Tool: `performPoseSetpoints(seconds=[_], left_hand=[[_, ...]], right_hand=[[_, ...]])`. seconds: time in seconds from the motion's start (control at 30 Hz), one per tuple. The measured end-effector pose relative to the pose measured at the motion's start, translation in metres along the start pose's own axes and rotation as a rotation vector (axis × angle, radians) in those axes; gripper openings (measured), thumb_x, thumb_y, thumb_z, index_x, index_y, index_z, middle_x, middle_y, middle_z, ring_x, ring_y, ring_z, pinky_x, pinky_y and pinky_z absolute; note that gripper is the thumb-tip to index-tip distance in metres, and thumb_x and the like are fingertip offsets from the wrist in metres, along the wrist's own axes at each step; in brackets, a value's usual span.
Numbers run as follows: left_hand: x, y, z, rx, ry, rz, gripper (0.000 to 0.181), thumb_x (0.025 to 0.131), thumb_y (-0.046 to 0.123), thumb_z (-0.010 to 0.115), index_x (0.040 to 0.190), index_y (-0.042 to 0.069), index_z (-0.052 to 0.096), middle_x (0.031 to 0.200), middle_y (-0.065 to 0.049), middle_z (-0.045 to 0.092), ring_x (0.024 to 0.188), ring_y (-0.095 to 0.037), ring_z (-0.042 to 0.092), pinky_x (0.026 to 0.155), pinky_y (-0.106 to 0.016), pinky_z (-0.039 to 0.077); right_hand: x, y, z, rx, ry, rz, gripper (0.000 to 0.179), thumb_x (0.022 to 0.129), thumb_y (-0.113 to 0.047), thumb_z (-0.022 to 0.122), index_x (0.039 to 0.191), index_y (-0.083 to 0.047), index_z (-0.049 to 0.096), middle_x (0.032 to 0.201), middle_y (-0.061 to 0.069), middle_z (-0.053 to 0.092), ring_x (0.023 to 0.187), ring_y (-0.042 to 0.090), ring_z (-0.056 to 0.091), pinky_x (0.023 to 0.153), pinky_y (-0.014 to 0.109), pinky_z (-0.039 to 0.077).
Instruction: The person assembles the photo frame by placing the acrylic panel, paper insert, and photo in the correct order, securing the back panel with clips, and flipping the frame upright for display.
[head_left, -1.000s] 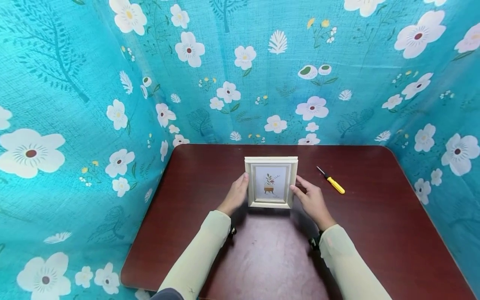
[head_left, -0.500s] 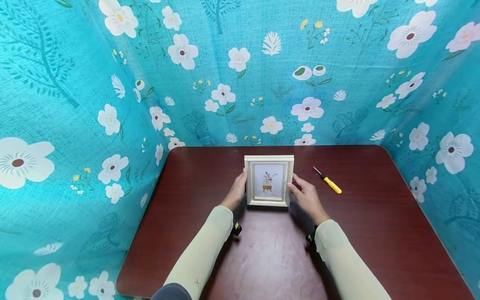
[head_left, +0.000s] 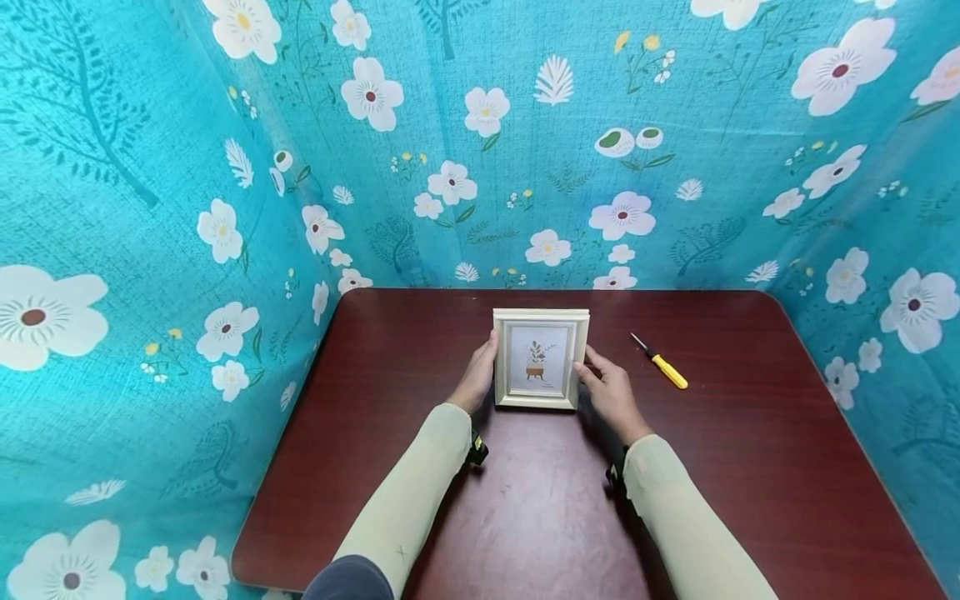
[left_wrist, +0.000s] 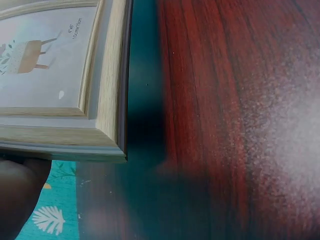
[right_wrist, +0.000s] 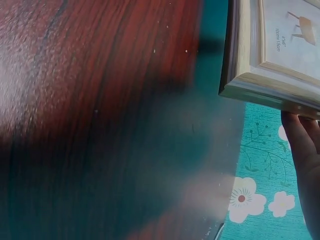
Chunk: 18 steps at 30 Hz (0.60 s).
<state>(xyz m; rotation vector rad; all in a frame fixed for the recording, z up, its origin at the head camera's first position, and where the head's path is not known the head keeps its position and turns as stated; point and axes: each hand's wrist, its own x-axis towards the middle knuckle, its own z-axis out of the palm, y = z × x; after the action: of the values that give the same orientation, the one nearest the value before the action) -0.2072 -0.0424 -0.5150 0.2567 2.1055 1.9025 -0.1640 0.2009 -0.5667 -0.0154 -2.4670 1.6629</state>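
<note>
A cream, wood-grained picture frame (head_left: 540, 400) stands nearly upright near the middle of the table, its picture of a potted plant facing me. My left hand (head_left: 477, 373) holds its left side, and my right hand (head_left: 613, 396) grips the right side with the thumb on the front edge. In the left wrist view the frame's corner (left_wrist: 107, 132) shows above part of the left hand (left_wrist: 22, 187). The right wrist view has the right hand's fingers (right_wrist: 300, 140) against the frame's side (right_wrist: 265, 95). Fingers behind the frame are hidden.
To the right of the frame lies a screwdriver (head_left: 670, 371) with a yellow handle, its tip pointing back left. The dark red-brown table (head_left: 750, 433) has rounded corners. Blue flowered cloth (head_left: 555, 158) hangs behind it and along both sides.
The picture frame has come down slightly and stands a little more upright, both hands keeping hold of it. The head view has shifted a little. The screwdriver lies where it was.
</note>
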Motion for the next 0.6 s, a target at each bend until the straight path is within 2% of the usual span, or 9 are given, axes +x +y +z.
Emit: performPoseSetpoints(seconds=[0.07, 0.13, 0.3, 0.4, 0.6], left_hand=[[0.004, -0.002, 0.001, -0.014, -0.002, 0.002, 0.065, 0.107, 0.044, 0.023, 0.149, -0.005, 0.029, 0.153, -0.018, 0.03, 0.141, -0.027, 0.023, 0.113, -0.041, 0.019], [0.012, -0.015, 0.002, -0.026, 0.012, 0.001, 0.07, 0.105, 0.05, 0.024, 0.149, -0.004, 0.028, 0.153, -0.017, 0.03, 0.142, -0.025, 0.022, 0.113, -0.04, 0.018], [0.028, -0.044, 0.004, -0.076, 0.051, 0.001, 0.078, 0.1, 0.062, 0.029, 0.148, 0.0, 0.036, 0.148, -0.015, 0.041, 0.137, -0.024, 0.032, 0.112, -0.04, 0.022], [0.029, -0.045, 0.006, -0.082, 0.05, -0.003, 0.077, 0.1, 0.061, 0.029, 0.148, 0.0, 0.036, 0.148, -0.014, 0.04, 0.138, -0.024, 0.032, 0.112, -0.04, 0.022], [0.029, -0.047, 0.008, -0.107, 0.061, -0.005, 0.078, 0.101, 0.06, 0.03, 0.148, -0.002, 0.033, 0.152, -0.014, 0.034, 0.141, -0.024, 0.025, 0.114, -0.041, 0.017]], right_hand=[[0.001, 0.002, 0.0, 0.013, 0.002, 0.01, 0.05, 0.099, -0.021, 0.059, 0.142, 0.0, 0.045, 0.12, 0.022, 0.063, 0.098, 0.028, 0.063, 0.079, 0.034, 0.053], [0.002, 0.005, 0.002, 0.026, 0.002, 0.015, 0.05, 0.098, -0.019, 0.059, 0.142, 0.0, 0.046, 0.118, 0.022, 0.063, 0.099, 0.028, 0.062, 0.079, 0.034, 0.053], [0.002, 0.009, 0.003, 0.034, 0.003, 0.035, 0.049, 0.099, -0.019, 0.059, 0.143, -0.001, 0.046, 0.125, 0.022, 0.06, 0.104, 0.027, 0.061, 0.082, 0.033, 0.052], [0.002, 0.009, 0.002, 0.017, 0.005, 0.051, 0.05, 0.099, -0.022, 0.059, 0.143, -0.002, 0.045, 0.129, 0.021, 0.058, 0.105, 0.026, 0.06, 0.083, 0.034, 0.051], [0.002, 0.009, -0.001, 0.006, -0.004, 0.047, 0.05, 0.099, -0.022, 0.059, 0.143, -0.002, 0.045, 0.125, 0.022, 0.06, 0.105, 0.028, 0.06, 0.085, 0.041, 0.051]])
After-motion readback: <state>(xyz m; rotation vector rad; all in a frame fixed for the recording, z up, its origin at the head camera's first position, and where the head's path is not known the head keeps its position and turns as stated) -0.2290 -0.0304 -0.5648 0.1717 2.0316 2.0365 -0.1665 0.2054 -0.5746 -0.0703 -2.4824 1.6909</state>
